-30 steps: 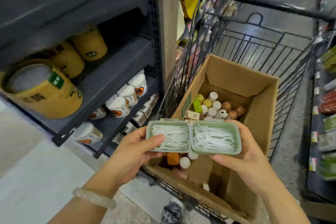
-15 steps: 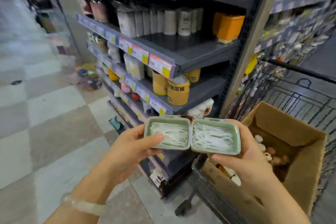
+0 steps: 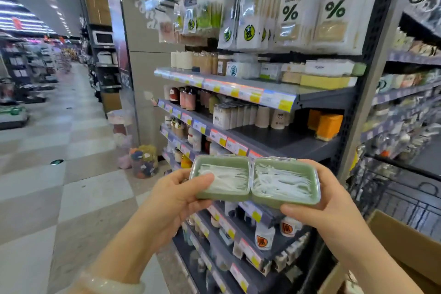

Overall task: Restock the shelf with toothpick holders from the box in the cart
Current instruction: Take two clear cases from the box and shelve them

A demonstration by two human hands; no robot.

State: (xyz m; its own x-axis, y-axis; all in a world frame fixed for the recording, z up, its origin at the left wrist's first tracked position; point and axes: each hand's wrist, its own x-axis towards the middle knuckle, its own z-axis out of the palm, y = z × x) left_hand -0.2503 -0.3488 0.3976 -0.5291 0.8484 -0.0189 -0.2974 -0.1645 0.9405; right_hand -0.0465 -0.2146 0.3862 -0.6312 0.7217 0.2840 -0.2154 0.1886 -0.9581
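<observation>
Two pale green plastic toothpick holders with clear lids (image 3: pixel 254 180), side by side, carried up and away from the brown cardboard box (image 3: pixel 410 246) in the black wire cart (image 3: pixel 393 188). Now level with the dark grey metal shelf (image 3: pixel 286 141), just in front of it. Left hand (image 3: pixel 176 196) pinching the left one, thumb on the lid; right hand (image 3: pixel 322 203) clamped on the right one. Probably placing next, maybe in that bare gap beside the orange box (image 3: pixel 328 125).
</observation>
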